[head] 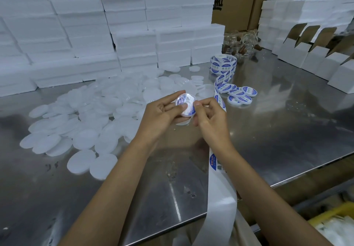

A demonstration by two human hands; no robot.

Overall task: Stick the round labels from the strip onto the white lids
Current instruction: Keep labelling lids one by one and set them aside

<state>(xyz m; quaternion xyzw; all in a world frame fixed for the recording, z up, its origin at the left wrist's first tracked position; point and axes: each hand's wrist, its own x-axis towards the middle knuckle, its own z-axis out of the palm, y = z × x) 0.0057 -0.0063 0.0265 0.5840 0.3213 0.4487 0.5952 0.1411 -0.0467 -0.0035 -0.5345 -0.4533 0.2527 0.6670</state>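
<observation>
The left hand (162,111) has its grip closed on a white lid (185,105), fingers curled round the rim and thumb pressed across its face, holding it above the surface (277,131). The right hand (207,115) pinches a round blue-and-white label (192,107) at the lid's right edge; the label lies partly on the lid. The strip (220,178) runs under the right wrist, down over the surface's near edge and back up past the hand to a roll (223,64) standing farther back. Just right of the hands, a few labelled lids (240,93) lie overlapping beside the strip. To the left, a loose pile of bare lids (92,115) spreads over the surface. Behind it stand stacked white foam boxes (115,25); open white cartons (316,58) line the right side.
</observation>
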